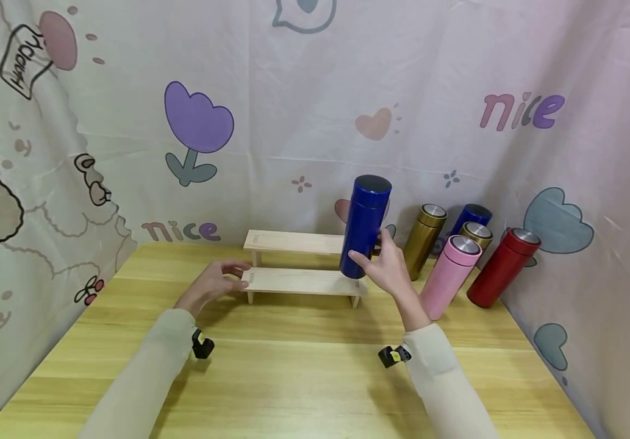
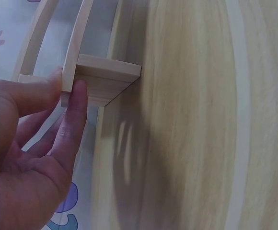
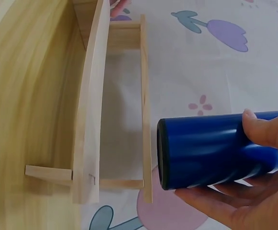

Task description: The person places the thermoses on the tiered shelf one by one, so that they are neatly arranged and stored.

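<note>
R fingers (image 3: 208,203) grip blue btl (image 1: 366,225); L fingers (image 2: 73,117) pinch shelf (image 1: 298,281).

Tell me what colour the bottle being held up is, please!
The held bottle is shiny deep blue; the head view shows it best.

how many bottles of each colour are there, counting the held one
Blue bottles: 2
Gold bottles: 2
Pink bottle: 1
Red bottle: 1
Total: 6
</note>
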The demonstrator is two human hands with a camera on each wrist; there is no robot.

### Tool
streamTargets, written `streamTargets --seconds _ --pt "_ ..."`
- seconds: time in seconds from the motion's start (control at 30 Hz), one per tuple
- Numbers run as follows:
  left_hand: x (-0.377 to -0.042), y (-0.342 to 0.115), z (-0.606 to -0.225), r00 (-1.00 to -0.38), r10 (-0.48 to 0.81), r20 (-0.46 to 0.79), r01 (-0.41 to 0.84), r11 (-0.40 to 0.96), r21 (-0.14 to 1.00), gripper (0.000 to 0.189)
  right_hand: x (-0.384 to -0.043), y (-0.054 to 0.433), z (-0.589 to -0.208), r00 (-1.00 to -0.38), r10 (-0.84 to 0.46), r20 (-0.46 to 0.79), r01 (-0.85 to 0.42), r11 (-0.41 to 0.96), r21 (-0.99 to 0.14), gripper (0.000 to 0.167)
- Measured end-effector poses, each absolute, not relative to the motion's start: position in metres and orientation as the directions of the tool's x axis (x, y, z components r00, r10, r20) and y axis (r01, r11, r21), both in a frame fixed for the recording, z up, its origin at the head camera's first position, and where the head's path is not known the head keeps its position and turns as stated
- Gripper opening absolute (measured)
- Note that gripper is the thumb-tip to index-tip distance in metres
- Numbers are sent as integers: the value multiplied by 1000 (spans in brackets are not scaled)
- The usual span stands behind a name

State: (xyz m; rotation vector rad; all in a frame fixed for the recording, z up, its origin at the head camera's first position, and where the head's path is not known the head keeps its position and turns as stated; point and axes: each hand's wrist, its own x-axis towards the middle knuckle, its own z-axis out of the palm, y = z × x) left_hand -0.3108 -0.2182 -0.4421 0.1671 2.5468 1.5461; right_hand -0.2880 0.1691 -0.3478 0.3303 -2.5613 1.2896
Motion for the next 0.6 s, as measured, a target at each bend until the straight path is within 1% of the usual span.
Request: streamTargets --seconds 0.3,0.47,0.6 --pt "-313 -219 -440 -978 197 -75 23 455 890 51 -295 159 -345 -949 -124 290 -308 563 -767 77" --pt "-314 -219 -440 -974 213 -72 29 437 899 53 -298 154 -345 -955 -122 270 -291 562 -774 79" --pt "-313 -219 -440 -973 218 -74 31 441 897 54 -299 150 -345 -958 -117 264 -283 559 -779 77"
